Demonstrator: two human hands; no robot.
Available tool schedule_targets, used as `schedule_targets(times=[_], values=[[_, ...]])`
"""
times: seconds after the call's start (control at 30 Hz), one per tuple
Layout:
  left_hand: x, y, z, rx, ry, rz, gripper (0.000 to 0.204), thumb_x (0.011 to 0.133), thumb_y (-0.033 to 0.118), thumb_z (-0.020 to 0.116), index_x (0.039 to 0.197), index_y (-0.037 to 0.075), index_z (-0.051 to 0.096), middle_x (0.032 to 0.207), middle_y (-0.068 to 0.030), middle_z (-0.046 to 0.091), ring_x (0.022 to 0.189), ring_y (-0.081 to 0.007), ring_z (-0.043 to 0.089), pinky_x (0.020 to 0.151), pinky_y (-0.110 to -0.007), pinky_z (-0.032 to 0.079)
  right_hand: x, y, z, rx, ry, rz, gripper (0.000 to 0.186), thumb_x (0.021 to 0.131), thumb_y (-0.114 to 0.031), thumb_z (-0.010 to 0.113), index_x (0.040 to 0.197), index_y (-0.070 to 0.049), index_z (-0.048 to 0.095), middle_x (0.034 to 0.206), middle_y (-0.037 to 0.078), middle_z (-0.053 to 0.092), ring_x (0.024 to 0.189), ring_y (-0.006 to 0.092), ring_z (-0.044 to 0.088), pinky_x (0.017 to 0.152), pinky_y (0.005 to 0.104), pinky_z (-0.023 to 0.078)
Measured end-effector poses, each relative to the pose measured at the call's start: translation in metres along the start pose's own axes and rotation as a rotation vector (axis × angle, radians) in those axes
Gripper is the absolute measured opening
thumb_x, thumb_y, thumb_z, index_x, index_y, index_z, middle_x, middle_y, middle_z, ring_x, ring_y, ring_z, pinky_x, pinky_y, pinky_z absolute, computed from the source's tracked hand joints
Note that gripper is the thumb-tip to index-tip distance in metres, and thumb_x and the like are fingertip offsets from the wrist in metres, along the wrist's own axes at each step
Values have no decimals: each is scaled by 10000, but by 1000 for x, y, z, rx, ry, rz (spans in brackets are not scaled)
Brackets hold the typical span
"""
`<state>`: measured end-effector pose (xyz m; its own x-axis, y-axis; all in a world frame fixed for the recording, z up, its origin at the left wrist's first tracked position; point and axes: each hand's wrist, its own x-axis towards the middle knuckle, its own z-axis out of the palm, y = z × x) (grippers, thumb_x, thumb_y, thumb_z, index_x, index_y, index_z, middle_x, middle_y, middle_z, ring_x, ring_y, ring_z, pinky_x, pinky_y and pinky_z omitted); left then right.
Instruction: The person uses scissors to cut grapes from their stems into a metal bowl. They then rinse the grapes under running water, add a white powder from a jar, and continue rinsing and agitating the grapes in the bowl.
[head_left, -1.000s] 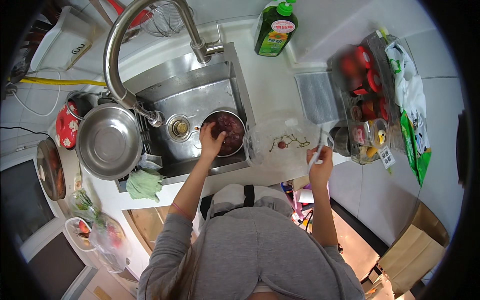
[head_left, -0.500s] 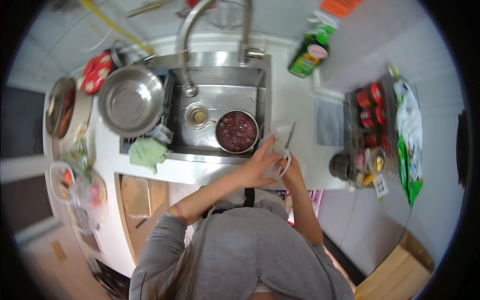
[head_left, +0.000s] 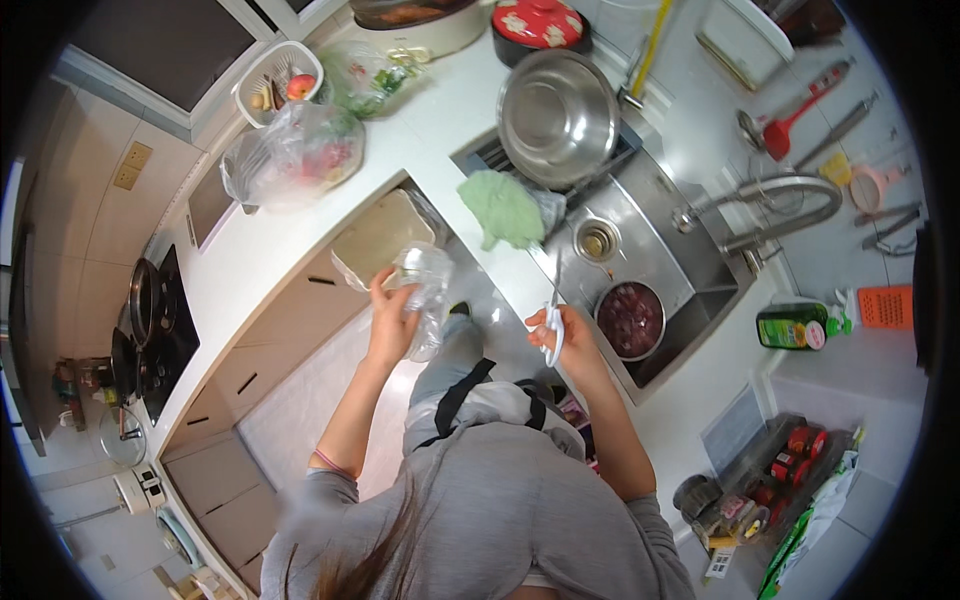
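Newly apart: right grip [head_left: 574, 340] clamped on forward-pointing scissors [head_left: 551, 342], left grip [head_left: 391, 325] on fore-and-aft packaging [head_left: 428, 312]

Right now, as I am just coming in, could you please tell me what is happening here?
A person in a grey top stands beside the sink. The left hand holds a piece of clear plastic, which overlaps an open pale container in this view. The right hand holds scissors with white handles. A pot of dark red round fruit, probably grapes, stands in the sink, with neither hand on it. A steel bowl and a green cloth are at the sink's side.
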<state>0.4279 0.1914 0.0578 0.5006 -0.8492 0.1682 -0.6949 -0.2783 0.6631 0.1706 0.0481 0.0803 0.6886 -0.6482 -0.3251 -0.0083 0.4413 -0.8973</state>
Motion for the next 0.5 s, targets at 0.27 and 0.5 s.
schedule_targets(times=[0.27,0.5], values=[[97,-173,10,-28,137,-113,412,762,20,617,1159,22,508,1251,-212,344,1028,-329,487,854,-392,424,89,32,98,14,50,213,263,858,-133,620,1045,2,493,979,90,593,882,145,587,782,297,509],[116,-283,94,487,-514,-32,575,803,243,591,1329,124,392,1439,-202,202,1261,-404,298,1022,-550,245,110,53,120,44,399,346,221,871,-126,600,1023,-11,490,907,76,597,761,118,576,686,242,488]])
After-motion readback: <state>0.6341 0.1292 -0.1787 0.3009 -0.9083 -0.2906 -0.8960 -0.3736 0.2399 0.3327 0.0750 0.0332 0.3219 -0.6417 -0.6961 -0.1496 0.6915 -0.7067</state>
